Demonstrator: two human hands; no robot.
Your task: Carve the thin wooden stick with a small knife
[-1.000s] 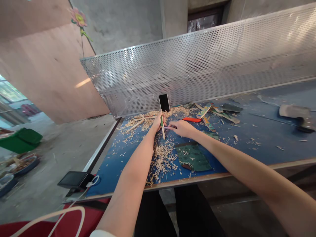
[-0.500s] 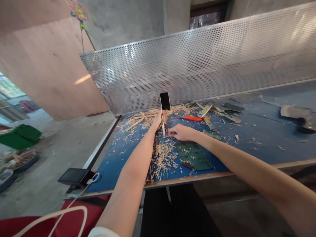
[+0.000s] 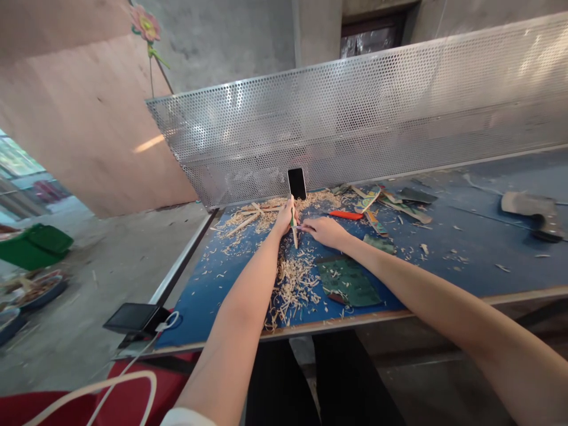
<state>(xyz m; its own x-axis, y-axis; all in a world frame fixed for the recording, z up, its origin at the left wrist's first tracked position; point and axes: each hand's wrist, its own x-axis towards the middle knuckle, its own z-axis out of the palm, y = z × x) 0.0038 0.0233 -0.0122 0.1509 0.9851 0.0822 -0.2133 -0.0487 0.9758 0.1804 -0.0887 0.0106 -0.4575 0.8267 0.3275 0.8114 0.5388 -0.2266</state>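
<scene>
My left hand [image 3: 284, 218] is closed round a thin pale wooden stick [image 3: 294, 234] with a green part, held upright and slightly tilted over the blue table top [image 3: 222, 278]. My right hand [image 3: 325, 229] is closed on a small purple-handled knife [image 3: 304, 228] whose tip meets the stick's lower half. A heap of pale wood shavings [image 3: 293, 281] lies just below both hands.
A phone [image 3: 296, 183] leans against the perforated metal screen [image 3: 355, 112] behind the hands. An orange tool [image 3: 345, 215], painted wooden pieces [image 3: 370, 201], green sandpaper sheets [image 3: 348, 282] and loose sticks [image 3: 248, 219] lie around. A grey object [image 3: 530, 208] sits at the far right.
My right hand has drawn back toward the stick after sliding slightly down along it; the left hand keeps the stick in place. The view shifted a little.
</scene>
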